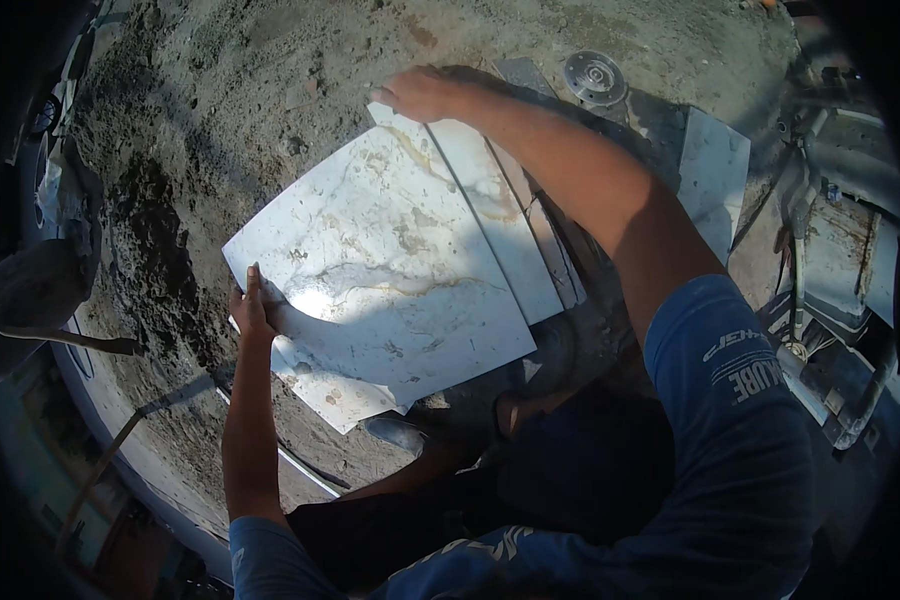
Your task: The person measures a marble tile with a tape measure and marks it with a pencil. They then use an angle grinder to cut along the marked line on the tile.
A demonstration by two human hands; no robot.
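A large white marble-patterned tile [390, 270], marked with grey-brown smudges, lies tilted before me. My left hand [253, 308] grips its left edge, thumb on top and fingers partly hidden below. At the far end, my right hand [425, 95] is wrapped over the end of a second white tile [500, 210], which shows beside the large one and partly beneath it. The right fingertips are hard to make out. From under the near left side of the large tile, a broken-edged white tile piece [330, 390] sticks out.
A round metal disc [595, 78] rests on the ground at the far right, close to a pale tile offcut [712, 175]. Metal frames and panels [840, 250] stand at the right rim. Loose grey soil [220, 90] spreads to the left, with a dark rounded pan-like object [40, 285] there.
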